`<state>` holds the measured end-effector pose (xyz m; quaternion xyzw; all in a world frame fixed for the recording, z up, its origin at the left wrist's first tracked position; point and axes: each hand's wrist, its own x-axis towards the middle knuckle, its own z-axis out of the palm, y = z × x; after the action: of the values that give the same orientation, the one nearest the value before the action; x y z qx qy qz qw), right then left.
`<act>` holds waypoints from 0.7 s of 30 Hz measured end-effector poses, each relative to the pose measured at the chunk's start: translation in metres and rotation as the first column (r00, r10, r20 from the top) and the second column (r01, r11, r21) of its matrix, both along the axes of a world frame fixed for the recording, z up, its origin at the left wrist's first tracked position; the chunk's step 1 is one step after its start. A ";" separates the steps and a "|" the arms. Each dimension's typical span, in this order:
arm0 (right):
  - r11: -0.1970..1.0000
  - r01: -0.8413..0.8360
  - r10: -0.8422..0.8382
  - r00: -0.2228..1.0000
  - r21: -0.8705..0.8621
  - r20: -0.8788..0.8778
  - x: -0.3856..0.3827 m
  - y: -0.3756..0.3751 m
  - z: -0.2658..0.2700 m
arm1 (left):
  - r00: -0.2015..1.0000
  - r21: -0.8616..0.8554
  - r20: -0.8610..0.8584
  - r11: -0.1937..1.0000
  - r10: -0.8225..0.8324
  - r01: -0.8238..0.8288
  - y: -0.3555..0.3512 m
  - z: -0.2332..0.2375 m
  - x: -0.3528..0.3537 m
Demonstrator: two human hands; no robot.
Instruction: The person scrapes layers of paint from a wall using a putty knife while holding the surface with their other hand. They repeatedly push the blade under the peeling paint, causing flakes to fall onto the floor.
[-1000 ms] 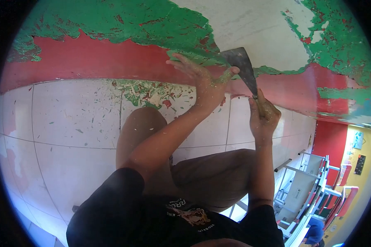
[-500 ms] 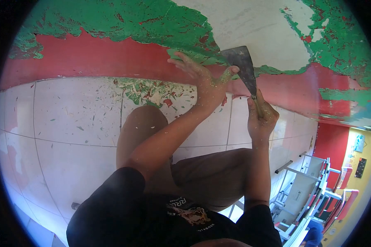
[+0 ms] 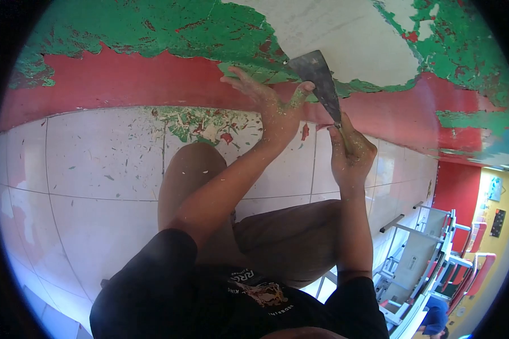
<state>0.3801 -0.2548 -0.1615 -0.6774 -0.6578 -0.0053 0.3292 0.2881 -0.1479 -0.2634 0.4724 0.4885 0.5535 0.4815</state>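
My right hand point(image 3: 353, 151) is wrapped round the handle of a paint scraper point(image 3: 318, 76). Its wide dark blade slants up to the left, the corner right at the ragged edge where green paint meets a bare pale patch of wall point(image 3: 345, 42). My left hand point(image 3: 278, 113) is open, fingers spread toward the red and green paint, the thumb tip close by the blade's lower edge. Paint dust and small flakes speckle both hands. Flaking green paint point(image 3: 209, 34) lies above a red band point(image 3: 130, 76) on the wall.
Green, red and cream paint chips point(image 3: 201, 125) litter the white tiled floor point(image 3: 102, 164) along the wall's foot. My bent knee point(image 3: 192, 164) is beside them. Stacked metal-framed furniture point(image 3: 418, 254) stands at the right. A person in blue point(image 3: 435, 316) shows at the lower right.
Both hands and the scraper appear slightly further left and up, and the wall has shifted the same way in view. The blade stays near the same paint edge, grip unchanged.
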 end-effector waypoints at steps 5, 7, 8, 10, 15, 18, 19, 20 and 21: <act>0.999 0.011 -0.009 0.998 0.030 -0.057 0.005 -0.007 -0.002 | 1.000 -0.031 -0.029 0.999 -0.009 0.008 0.001 -0.003 0.003; 0.996 0.087 -0.087 0.985 -0.004 -0.148 0.009 -0.008 -0.005 | 0.997 -0.076 -0.065 0.997 -0.034 0.029 0.002 -0.002 0.003; 0.996 0.086 -0.086 0.986 -0.005 -0.146 0.009 -0.008 -0.005 | 0.997 -0.068 -0.067 0.997 -0.029 0.025 0.002 -0.002 0.003; 0.995 0.099 -0.097 0.986 0.007 -0.138 0.004 -0.009 -0.006 | 0.997 -0.063 -0.069 0.998 -0.027 0.022 0.001 0.004 0.001; 0.988 0.145 -0.152 0.979 -0.055 -0.138 0.002 -0.011 -0.004 | 1.000 -0.081 -0.025 0.997 0.000 -0.002 0.001 0.007 0.000; 0.983 0.153 -0.169 0.969 -0.099 -0.181 0.009 -0.012 -0.006 | 0.997 -0.099 0.045 0.993 -0.058 0.062 0.001 -0.005 0.003; 0.980 0.153 -0.180 0.955 -0.128 -0.236 0.014 -0.013 -0.005 | 0.993 -0.102 0.078 0.990 -0.085 0.093 0.001 -0.010 0.005; 0.980 0.152 -0.179 0.955 -0.128 -0.236 0.017 -0.013 -0.001 | 0.987 -0.104 0.110 0.987 -0.113 0.124 0.001 -0.015 0.007; 0.978 0.150 -0.180 0.960 -0.147 -0.214 0.020 -0.013 0.004 | 0.980 -0.105 0.142 0.982 -0.139 0.155 0.003 -0.011 0.004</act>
<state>0.3997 -0.2677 -0.1578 -0.7461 -0.5561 0.0872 0.3557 0.2916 -0.1447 -0.2742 0.4404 0.4501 0.5176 0.5793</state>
